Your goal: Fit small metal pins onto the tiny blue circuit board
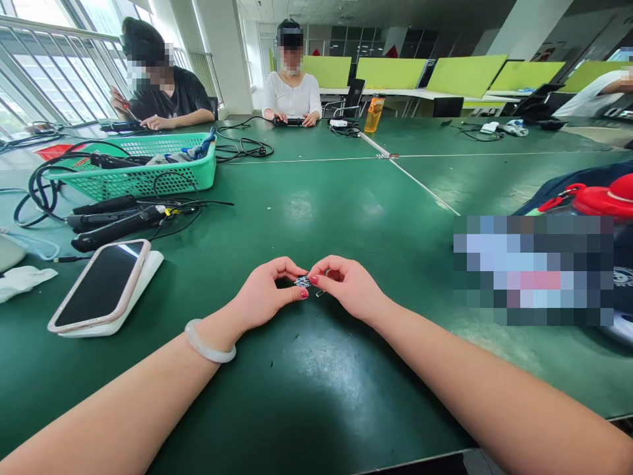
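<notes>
Over the green table (316,369), my two hands meet at a small flat piece with a black-and-white pattern (302,282). My left hand (264,290), with a pale bangle (210,343) on its wrist, pinches the piece between thumb and fingers. From the other side my right hand (349,284) is closed too, its fingertips at the piece's right edge. A thin, shiny strip or loop (320,293) pokes out below the right fingers; whether it belongs to the same piece I cannot tell. Fingers hide much of both.
On the left lie a phone (99,284) on a white item, black handled devices with cables (119,224), and a green basket (148,178). An orange bottle (374,113) stands farther back. Two people sit across. Right: a red-lidded item (606,198) and a blurred patch.
</notes>
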{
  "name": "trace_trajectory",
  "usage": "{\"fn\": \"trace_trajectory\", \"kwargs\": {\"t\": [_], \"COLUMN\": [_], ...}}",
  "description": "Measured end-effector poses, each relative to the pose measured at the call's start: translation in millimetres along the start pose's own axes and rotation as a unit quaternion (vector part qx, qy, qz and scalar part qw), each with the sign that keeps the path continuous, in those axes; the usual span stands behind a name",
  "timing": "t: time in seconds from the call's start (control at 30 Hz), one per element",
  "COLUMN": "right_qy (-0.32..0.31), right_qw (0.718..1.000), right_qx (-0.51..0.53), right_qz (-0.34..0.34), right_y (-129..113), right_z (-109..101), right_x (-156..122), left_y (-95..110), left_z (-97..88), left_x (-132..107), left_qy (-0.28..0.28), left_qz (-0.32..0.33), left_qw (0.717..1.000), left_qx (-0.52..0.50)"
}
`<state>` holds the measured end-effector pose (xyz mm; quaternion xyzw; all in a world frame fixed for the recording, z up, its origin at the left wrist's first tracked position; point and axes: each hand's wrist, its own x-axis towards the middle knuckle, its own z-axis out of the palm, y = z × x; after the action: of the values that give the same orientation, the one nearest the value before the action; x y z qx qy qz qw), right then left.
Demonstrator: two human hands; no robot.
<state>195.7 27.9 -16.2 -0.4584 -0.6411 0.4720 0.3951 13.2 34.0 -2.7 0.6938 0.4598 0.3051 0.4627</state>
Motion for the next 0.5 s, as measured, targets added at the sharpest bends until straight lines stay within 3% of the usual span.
{"fn": "trace_trajectory", "kwargs": {"t": [0.5], "right_qy": [-0.006], "right_qw": [0.997], "right_qx": [0.082], "right_qz": [0.004], "right_y": [-1.9], "right_z": [-0.1], "right_x": [0.5], "left_y": [0.1], "left_z": [0.3], "left_x": [1.5], "left_qy": [-0.004], "left_qz": [-0.025], "left_qw": [0.997], "left_qx": [-0.07]}}
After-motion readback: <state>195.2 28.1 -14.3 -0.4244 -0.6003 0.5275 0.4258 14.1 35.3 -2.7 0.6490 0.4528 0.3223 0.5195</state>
